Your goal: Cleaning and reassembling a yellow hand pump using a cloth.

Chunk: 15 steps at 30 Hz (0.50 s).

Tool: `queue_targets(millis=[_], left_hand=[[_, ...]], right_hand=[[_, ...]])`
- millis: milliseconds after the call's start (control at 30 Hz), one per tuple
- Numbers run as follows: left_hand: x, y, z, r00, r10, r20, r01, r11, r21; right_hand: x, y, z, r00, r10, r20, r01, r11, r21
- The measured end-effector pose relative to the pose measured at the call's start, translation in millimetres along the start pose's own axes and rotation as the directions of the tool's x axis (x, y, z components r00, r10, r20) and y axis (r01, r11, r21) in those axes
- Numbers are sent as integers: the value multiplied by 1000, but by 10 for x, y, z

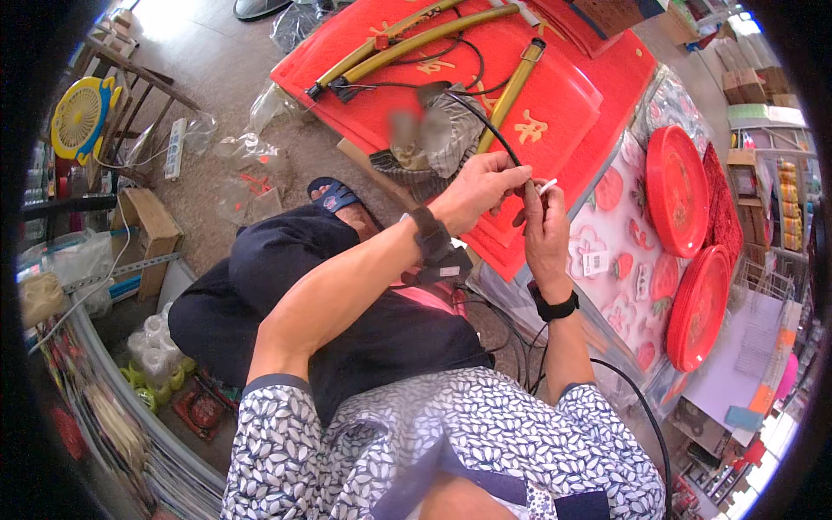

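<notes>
My left hand (pixel 489 185) pinches a black hose (pixel 486 122) between thumb and fingers. The hose comes down to it from the red mats (pixel 572 84). Close beside it, my right hand (pixel 548 224) has its fingertips drawn together, with a thin white stick (pixel 549 186) poking out of them. Whether the right fingers also grip the hose's end is hidden. Beyond my hands, a gold tube (pixel 513 91) with a black end lies on the mats. A crumpled striped grey cloth (pixel 455 143) rests at the mats' near edge, next to a blurred patch.
More gold tubes (pixel 416 49) lie at the mats' far end. Red trays (pixel 677 188) sit to the right on strawberry-patterned plastic sheeting (pixel 617 273). Black cables (pixel 513 325) hang near my lap. A yellow fan (pixel 81 120) and a power strip (pixel 175 148) are at left.
</notes>
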<state>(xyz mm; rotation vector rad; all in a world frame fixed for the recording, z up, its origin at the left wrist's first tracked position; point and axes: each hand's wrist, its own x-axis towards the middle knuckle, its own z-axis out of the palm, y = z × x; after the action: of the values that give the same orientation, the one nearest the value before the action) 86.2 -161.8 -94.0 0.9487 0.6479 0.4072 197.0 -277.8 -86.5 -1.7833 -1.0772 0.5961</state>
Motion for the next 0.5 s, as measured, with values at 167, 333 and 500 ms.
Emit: queue_targets(millis=[167,333,500], left_hand=[[-25,-8,39,999,39,22,-40,998,53],[-18,-13,30,975,187,119,-198,976,93],[-25,19,-8,994,93,49,-98,990,98]], right_hand=[[12,-114,-6,986,163,12,-161,955,247],[4,-131,-47,955,281,93,-295,874,386],[33,-109,4,968,248,38,-242,883,403]])
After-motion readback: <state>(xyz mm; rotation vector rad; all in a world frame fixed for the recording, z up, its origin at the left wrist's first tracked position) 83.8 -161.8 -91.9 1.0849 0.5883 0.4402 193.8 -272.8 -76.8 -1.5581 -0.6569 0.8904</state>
